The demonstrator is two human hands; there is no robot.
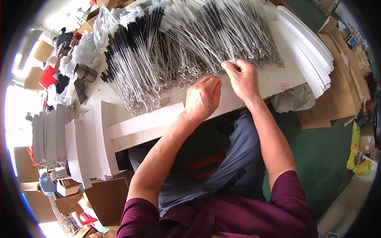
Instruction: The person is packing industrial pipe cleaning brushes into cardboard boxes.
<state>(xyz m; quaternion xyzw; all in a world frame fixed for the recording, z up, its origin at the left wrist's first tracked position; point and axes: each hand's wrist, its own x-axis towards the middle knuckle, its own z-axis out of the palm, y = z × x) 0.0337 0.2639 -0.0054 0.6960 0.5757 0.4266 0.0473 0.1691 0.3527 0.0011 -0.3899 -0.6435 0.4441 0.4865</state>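
Many thin wire-handled brushes lie side by side in a wide heap on the table, black or white bristles at the far end and looped wire ends toward me. My right hand is closed at the heap's near edge, thumb and forefinger pinching the wire stem of a brush. Just left of it, my left hand is closed with curled fingers; what it may hold is hidden. A long, narrow white box lies along the table's near edge, one end beside my left wrist.
Folded white boxes stand upright in a row at the left, and more white boxes lie at the right. A steel flask and a dark phone are at the table's left. Open cardboard boxes stand on the right.
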